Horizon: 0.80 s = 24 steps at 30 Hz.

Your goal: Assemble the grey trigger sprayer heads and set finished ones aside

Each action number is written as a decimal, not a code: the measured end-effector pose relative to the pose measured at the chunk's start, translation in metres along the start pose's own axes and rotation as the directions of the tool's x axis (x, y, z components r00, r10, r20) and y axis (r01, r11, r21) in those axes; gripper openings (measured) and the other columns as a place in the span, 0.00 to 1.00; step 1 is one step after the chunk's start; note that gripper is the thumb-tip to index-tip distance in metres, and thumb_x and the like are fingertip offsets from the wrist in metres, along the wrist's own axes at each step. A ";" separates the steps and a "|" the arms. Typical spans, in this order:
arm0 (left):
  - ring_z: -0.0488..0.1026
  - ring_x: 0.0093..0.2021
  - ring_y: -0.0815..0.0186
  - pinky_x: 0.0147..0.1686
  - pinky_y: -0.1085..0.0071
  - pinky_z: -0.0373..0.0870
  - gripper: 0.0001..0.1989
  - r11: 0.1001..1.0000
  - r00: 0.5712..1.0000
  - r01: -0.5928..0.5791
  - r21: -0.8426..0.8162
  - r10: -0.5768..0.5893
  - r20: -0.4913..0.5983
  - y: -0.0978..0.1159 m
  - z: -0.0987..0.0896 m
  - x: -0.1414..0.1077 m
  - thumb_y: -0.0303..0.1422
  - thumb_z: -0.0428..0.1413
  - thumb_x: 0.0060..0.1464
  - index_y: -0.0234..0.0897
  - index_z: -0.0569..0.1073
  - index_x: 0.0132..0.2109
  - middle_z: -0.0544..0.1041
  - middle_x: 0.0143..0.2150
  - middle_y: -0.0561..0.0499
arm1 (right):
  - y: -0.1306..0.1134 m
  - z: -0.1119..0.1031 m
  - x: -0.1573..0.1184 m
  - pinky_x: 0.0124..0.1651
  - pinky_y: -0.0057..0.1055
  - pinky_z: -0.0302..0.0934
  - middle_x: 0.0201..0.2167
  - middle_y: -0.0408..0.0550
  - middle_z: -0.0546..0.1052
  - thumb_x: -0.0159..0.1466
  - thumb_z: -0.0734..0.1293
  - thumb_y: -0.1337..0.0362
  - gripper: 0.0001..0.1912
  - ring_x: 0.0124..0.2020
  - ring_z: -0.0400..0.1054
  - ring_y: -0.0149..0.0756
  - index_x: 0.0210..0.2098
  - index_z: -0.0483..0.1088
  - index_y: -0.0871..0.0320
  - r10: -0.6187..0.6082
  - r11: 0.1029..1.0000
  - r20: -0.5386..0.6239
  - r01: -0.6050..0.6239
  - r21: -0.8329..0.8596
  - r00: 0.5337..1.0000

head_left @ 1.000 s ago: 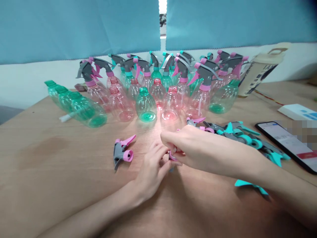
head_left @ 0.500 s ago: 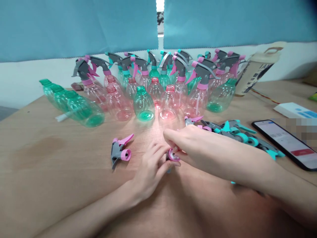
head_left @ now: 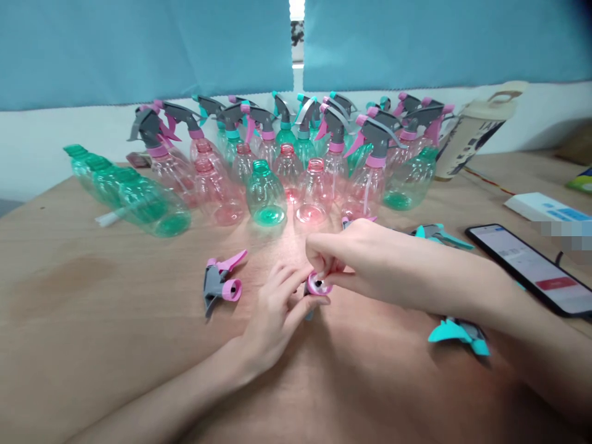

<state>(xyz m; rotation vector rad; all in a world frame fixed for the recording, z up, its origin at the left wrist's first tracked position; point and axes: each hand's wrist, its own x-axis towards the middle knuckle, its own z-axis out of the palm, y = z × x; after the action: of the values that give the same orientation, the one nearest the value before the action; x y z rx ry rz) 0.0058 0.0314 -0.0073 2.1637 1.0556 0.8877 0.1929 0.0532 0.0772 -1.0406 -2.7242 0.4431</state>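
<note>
Near the middle of the table, my left hand (head_left: 277, 311) grips a grey spray head with a pink collar (head_left: 319, 283), its open ring turned up. My right hand (head_left: 337, 250) is closed at that collar, its fingertips pinched at the ring's edge; whatever they may hold is hidden. To the left lies another grey and pink spray head (head_left: 222, 285). Behind my hands, uncapped bottles stand, among them a green one (head_left: 266, 196) and a pink one (head_left: 314, 194). A turquoise and grey spray head (head_left: 459, 335) rests below my right forearm.
Bottles with spray heads (head_left: 370, 166) stand in rows at the back. Green bottles (head_left: 152, 203) lean together at the left. A phone (head_left: 531, 268), a white box (head_left: 550, 206) and a cream tumbler (head_left: 478, 132) are at the right.
My right hand and forearm have risen slightly at the collar, covering more of the spray head pile. The pink collar now faces up more. The view has shifted a little.
</note>
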 end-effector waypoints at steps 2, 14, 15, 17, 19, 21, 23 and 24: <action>0.64 0.40 0.62 0.41 0.66 0.63 0.02 1.000 1.000 0.001 0.000 -0.001 -0.009 -0.001 0.000 0.000 0.28 0.56 0.57 0.37 0.72 0.35 0.71 0.35 0.51 | 0.002 -0.001 0.000 0.23 0.24 0.42 0.21 0.35 0.62 0.59 0.61 0.73 0.07 0.21 0.51 0.24 0.30 0.57 0.56 0.011 1.000 0.010 -0.011 0.001 1.000; 0.63 0.36 0.63 0.34 0.69 0.63 0.12 1.000 0.998 0.006 0.016 -0.005 -0.065 0.001 0.000 0.000 0.37 0.55 0.58 0.36 0.68 0.29 0.68 0.29 0.52 | -0.008 0.011 -0.001 0.25 0.26 0.43 0.24 0.39 0.63 0.61 0.57 0.75 0.08 0.23 0.53 0.25 0.28 0.58 0.58 -0.080 0.997 -0.025 0.081 0.013 0.996; 0.63 0.35 0.63 0.34 0.69 0.63 0.13 1.000 0.997 0.018 0.019 -0.016 -0.081 0.001 0.000 0.000 0.39 0.54 0.58 0.36 0.67 0.28 0.68 0.28 0.52 | -0.009 0.013 -0.001 0.25 0.26 0.42 0.25 0.39 0.64 0.62 0.57 0.75 0.08 0.23 0.53 0.25 0.28 0.58 0.58 -0.078 0.997 -0.027 0.078 -0.008 0.997; 0.64 0.35 0.63 0.33 0.69 0.63 0.15 0.999 0.994 0.032 0.022 -0.029 -0.104 0.002 0.000 0.000 0.41 0.53 0.58 0.37 0.66 0.28 0.67 0.28 0.52 | -0.011 0.015 -0.001 0.25 0.26 0.43 0.27 0.40 0.65 0.62 0.57 0.74 0.06 0.25 0.55 0.26 0.30 0.60 0.58 -0.069 0.997 -0.017 0.068 -0.033 0.997; 0.64 0.35 0.63 0.32 0.69 0.63 0.15 0.999 0.993 0.008 0.041 -0.002 -0.121 0.003 0.000 0.000 0.42 0.53 0.59 0.36 0.66 0.29 0.67 0.29 0.52 | -0.013 0.015 -0.001 0.26 0.26 0.44 0.29 0.41 0.67 0.63 0.58 0.73 0.05 0.26 0.57 0.27 0.32 0.61 0.58 -0.060 0.998 -0.002 0.060 -0.034 0.998; 0.64 0.34 0.64 0.32 0.69 0.63 0.16 0.996 0.986 -0.056 0.070 0.066 -0.153 0.005 -0.001 0.001 0.43 0.53 0.58 0.36 0.65 0.29 0.68 0.29 0.52 | -0.014 0.013 0.001 0.26 0.26 0.45 0.29 0.41 0.68 0.63 0.58 0.73 0.05 0.26 0.58 0.27 0.32 0.61 0.58 -0.062 0.998 0.007 0.062 -0.028 0.998; 0.65 0.34 0.65 0.34 0.69 0.63 0.14 0.988 0.975 -0.120 0.102 0.136 -0.178 0.006 -0.005 0.001 0.41 0.54 0.58 0.36 0.66 0.31 0.69 0.31 0.52 | -0.016 0.008 0.001 0.27 0.25 0.46 0.29 0.41 0.69 0.63 0.59 0.72 0.05 0.27 0.59 0.27 0.31 0.62 0.58 -0.060 0.998 -0.002 0.060 -0.020 0.998; 0.65 0.34 0.65 0.35 0.69 0.63 0.12 0.984 0.970 -0.135 0.119 0.156 -0.184 0.007 -0.007 0.001 0.40 0.55 0.57 0.36 0.67 0.33 0.70 0.32 0.52 | -0.017 0.005 0.000 0.27 0.25 0.48 0.29 0.41 0.70 0.62 0.60 0.71 0.04 0.27 0.60 0.28 0.32 0.63 0.57 -0.056 0.998 -0.016 0.056 -0.015 0.998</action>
<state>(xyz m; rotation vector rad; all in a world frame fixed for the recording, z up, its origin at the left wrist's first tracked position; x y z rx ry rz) 0.0040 0.0296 0.0028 2.3035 1.0668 1.1531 0.1810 0.0404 0.0781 -0.9646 -2.7381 0.4037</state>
